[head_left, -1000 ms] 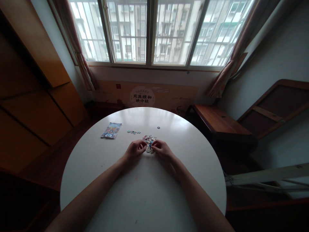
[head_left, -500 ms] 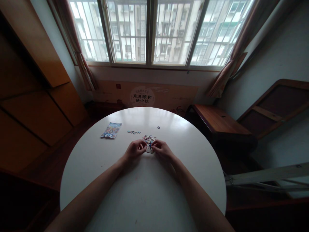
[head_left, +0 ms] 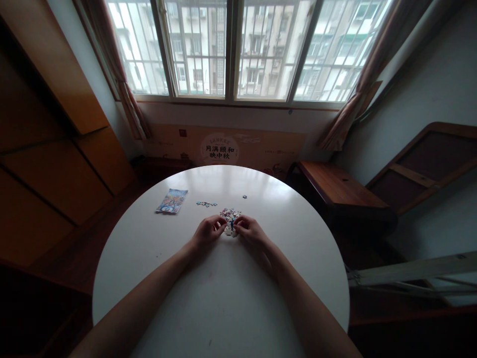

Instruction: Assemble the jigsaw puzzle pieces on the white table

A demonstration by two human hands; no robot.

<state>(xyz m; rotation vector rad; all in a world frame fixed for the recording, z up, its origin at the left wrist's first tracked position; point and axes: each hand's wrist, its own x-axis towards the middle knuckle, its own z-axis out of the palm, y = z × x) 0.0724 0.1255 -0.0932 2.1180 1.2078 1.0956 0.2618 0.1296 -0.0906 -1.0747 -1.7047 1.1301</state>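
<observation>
Puzzle pieces (head_left: 230, 214) lie heaped on the white table (head_left: 223, 298), between and just beyond both hands. The left hand (head_left: 207, 230) has its grip curled nearly closed; contents cannot be determined. The right hand (head_left: 253, 231) has its grip narrowed beside a blue piece (head_left: 232, 225); I cannot confirm a hold. A printed packet (head_left: 172, 201) lies leftward.

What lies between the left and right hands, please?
In the head view, part of a pile of puzzle pieces lies between the left hand and right hand.
</observation>
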